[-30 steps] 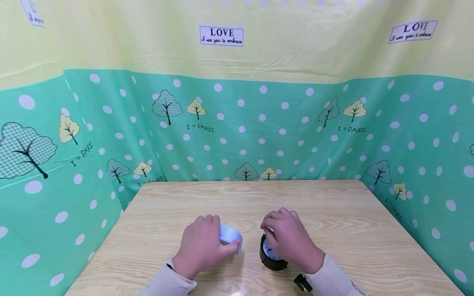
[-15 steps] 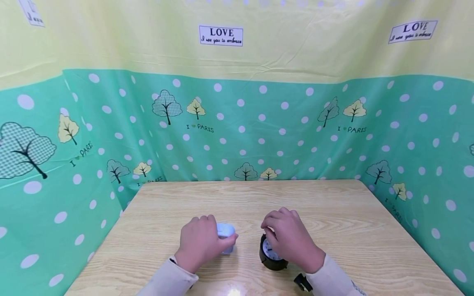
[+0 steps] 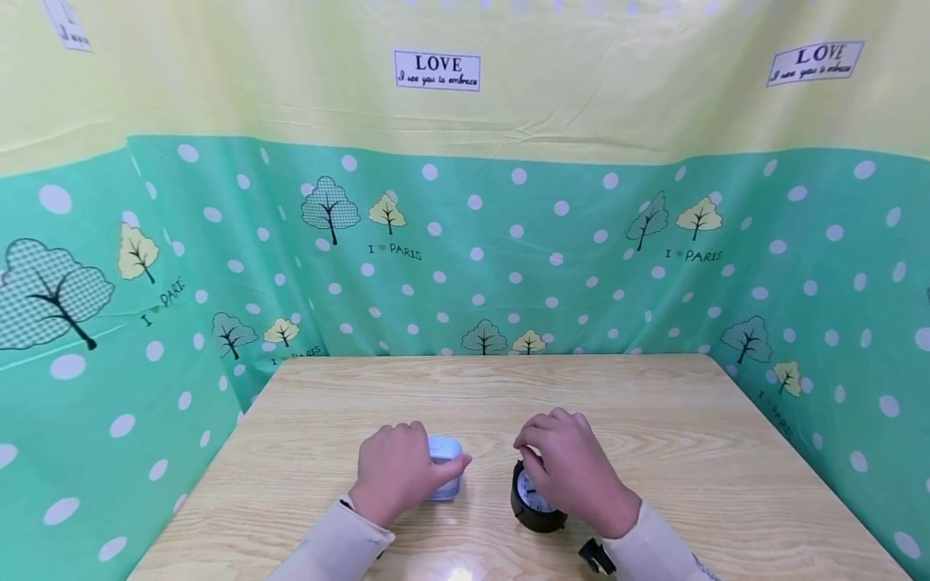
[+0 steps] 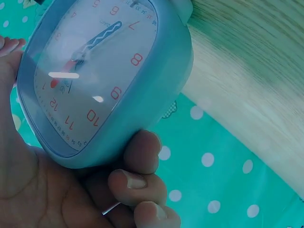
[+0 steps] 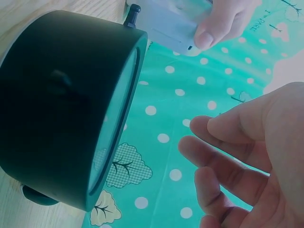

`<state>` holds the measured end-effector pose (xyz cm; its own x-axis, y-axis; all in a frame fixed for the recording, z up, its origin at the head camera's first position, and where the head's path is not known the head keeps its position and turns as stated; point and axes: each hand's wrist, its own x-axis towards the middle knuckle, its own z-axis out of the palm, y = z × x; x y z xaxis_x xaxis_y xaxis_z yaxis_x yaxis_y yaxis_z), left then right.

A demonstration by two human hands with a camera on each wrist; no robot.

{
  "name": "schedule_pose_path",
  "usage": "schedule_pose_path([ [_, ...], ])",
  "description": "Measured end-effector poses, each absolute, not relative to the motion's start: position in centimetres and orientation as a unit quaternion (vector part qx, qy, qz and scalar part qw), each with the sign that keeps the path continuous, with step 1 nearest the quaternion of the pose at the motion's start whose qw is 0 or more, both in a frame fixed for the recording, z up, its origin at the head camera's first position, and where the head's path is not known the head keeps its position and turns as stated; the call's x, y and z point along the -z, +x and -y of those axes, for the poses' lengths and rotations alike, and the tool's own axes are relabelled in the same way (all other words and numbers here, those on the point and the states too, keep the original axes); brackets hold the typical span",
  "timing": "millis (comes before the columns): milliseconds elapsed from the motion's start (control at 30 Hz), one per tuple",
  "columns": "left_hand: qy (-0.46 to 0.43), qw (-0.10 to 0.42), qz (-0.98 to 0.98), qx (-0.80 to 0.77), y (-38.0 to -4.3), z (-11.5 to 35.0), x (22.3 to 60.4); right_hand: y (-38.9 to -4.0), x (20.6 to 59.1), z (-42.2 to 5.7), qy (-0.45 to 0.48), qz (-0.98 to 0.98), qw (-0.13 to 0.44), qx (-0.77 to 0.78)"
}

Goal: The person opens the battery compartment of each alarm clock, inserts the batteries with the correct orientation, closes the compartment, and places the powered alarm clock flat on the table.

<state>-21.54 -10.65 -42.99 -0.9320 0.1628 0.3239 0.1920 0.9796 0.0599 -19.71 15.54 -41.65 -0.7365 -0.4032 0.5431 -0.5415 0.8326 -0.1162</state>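
Note:
My left hand point(image 3: 398, 472) grips a pale blue alarm clock point(image 3: 445, 489) near the front middle of the table. In the left wrist view the clock's white dial point(image 4: 102, 66) shows red numerals, with the thumb along one side and curled fingers point(image 4: 142, 152) at the other. To the right, a round black alarm clock point(image 3: 539, 518) sits on the table, its white face partly hidden behind my right hand point(image 3: 570, 470). That hand hovers over it with loosely bent fingers; the right wrist view has a gap between them and the black clock point(image 5: 61, 104).
Both clocks share a light wood-grain table point(image 3: 465, 395). Green and yellow printed curtains point(image 3: 508, 210) enclose its back and sides. A small black piece point(image 3: 596, 555) shows by the right sleeve point(image 3: 654, 545).
The left hand has turned the blue clock and brought it slightly left, so its front has swung round toward me. My right hand and the black clock stay put.

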Motion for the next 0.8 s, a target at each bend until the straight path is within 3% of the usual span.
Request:
schedule_pose_path([
  [800,-0.085,0.150,0.985,0.012,-22.23,10.49,42.91,-19.93,41.56,-16.11,0.249,0.924,0.259,-0.131],
])
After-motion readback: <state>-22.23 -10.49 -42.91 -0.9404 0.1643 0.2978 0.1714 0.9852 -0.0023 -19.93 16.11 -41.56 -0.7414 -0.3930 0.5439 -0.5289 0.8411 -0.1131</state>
